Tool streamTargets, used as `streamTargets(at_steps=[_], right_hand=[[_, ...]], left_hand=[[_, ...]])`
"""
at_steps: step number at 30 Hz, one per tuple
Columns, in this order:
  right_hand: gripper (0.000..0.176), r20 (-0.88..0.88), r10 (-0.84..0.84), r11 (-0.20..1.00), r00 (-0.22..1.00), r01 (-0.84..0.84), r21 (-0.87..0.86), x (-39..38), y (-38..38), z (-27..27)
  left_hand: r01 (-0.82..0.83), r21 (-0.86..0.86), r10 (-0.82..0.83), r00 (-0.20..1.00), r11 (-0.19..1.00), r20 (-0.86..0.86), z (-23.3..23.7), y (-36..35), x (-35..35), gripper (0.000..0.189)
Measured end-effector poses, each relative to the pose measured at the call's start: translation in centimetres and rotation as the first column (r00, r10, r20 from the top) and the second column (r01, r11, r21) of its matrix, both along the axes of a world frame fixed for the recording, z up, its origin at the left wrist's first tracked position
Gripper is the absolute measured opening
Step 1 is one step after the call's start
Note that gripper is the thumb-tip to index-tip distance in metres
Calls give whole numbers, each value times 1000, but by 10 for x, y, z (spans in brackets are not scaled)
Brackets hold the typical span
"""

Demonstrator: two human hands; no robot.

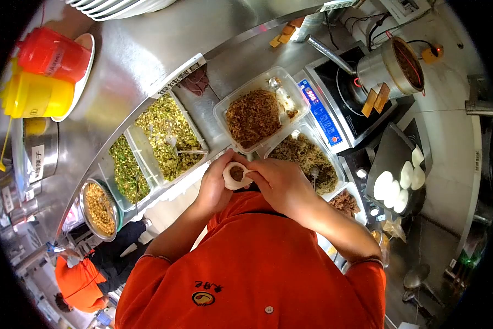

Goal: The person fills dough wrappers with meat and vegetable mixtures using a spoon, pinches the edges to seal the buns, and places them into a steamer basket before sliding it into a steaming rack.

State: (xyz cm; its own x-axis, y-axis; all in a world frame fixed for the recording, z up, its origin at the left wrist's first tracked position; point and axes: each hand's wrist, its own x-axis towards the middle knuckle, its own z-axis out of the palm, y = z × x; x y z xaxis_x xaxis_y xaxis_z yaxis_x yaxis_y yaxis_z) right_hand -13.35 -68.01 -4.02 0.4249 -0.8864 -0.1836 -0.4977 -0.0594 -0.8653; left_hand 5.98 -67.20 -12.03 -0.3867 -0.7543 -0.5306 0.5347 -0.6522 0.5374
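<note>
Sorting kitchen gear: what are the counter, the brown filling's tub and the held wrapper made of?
Counter: likely stainless steel, brushed grey, softly reflective. Tub: seemingly clear plastic, thin see-through glossy rim. Wrapper: probably soft dough, matte white, bent into a cup.

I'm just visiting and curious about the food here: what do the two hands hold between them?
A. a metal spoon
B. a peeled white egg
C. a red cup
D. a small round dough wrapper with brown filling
D: the left hand and the right hand together grip a pale round dough wrapper with a dab of brown filling in its middle.
</note>
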Motion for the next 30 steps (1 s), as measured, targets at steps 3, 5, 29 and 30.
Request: streamTargets(at_steps=[3,5,29,30], right_hand=[[25,-95,54,984,994,-69,-163,1,6,-11],[19,-15,-48,998,999,49,28,8,5,-7],[13,-36,-129,972,991,119,-203,-6,15,12],[13,-38,-134,972,990,123,-202,-10,14,10]], left_hand=[[30,33,-31,999,999,27,0,-3,0,47],[-73,108,67,996,991,56,14,-3,-10,45],[138,-43,-124,963,989,240,20,-6,-12,51],[143,-41,-129,963,989,239,26,-5,-17,51]])
